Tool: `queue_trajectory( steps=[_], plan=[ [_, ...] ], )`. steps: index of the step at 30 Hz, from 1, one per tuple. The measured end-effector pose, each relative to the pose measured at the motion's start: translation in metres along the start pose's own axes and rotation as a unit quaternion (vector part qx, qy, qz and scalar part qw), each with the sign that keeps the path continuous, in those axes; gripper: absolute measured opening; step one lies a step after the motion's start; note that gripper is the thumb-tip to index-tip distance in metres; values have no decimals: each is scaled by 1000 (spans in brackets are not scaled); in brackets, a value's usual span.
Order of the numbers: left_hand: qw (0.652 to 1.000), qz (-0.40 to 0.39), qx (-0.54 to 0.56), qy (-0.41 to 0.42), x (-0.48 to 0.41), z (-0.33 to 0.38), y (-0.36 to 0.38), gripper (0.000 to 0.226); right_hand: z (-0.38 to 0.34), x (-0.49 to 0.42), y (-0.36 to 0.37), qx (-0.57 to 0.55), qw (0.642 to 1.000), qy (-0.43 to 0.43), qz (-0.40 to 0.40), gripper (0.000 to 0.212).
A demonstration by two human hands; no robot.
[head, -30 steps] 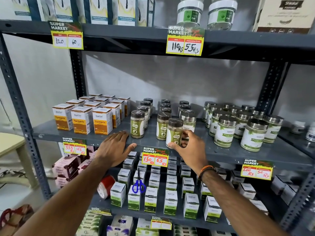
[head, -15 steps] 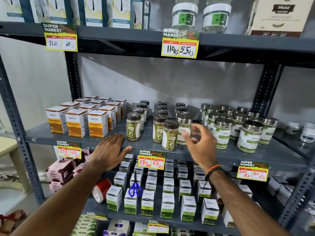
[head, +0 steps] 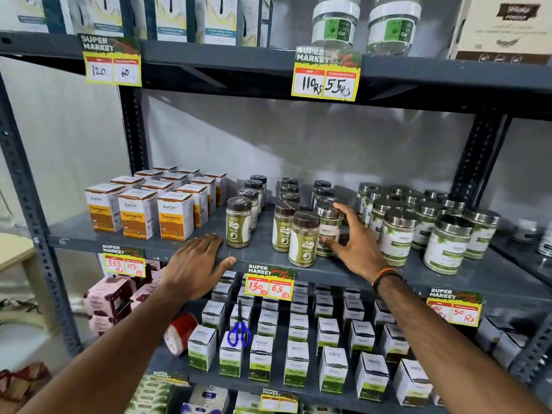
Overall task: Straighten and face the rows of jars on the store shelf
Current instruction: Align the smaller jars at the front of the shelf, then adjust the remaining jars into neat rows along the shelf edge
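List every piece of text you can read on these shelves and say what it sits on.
"SUPER MARKET", "120", "60": top-left price tag
"110 Rs", "55 Rs": top-middle price tag
"333 Rs", "165 Rs": tag under boxes
"130 Rs", "65 Rs": tag under jars
"Dishant", "Turmeric": orange boxes
"GASKA": front brown-lidded jar
Lower-shelf box print: mostly too blurred.

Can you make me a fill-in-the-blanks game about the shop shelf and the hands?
1. The orange boxes beside the jars say ____ on the front.
2. The left hand lies flat on the shelf edge and holds ____.
3. The right hand reaches for a jar with a shiny ____ lid.
4. The scissors on the lower shelf have ____ handles.

Missing words: Turmeric; nothing; silver; blue
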State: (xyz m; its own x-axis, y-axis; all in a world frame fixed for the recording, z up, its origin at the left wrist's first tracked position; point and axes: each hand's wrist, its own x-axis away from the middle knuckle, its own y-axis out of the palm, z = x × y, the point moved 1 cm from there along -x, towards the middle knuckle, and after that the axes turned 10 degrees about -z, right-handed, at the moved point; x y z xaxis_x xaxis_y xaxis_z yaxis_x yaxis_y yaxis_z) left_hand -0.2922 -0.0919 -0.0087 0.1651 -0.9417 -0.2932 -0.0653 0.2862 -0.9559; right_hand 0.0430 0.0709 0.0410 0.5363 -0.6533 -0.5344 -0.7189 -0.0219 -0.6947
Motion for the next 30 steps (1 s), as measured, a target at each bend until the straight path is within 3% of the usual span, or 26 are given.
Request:
queue_trajectory(
  steps=[8, 15, 24, 30],
  plan=[
    [998, -38, 41, -2, 6, 4, -17, 92, -3, 10, -13, 13, 998, 7, 59, 88],
    [999, 6, 52, -6, 23, 26, -68, 96, -27, 34, -64, 17, 996, 3, 84, 83],
    [991, 112, 31, 62, 1, 134, -148, 96, -27, 74, -162, 29, 991, -2, 128, 80],
    [985, 107, 3, 133, -22, 223, -147, 93, 5, 105, -220, 37, 987, 24, 153, 81]
  ],
)
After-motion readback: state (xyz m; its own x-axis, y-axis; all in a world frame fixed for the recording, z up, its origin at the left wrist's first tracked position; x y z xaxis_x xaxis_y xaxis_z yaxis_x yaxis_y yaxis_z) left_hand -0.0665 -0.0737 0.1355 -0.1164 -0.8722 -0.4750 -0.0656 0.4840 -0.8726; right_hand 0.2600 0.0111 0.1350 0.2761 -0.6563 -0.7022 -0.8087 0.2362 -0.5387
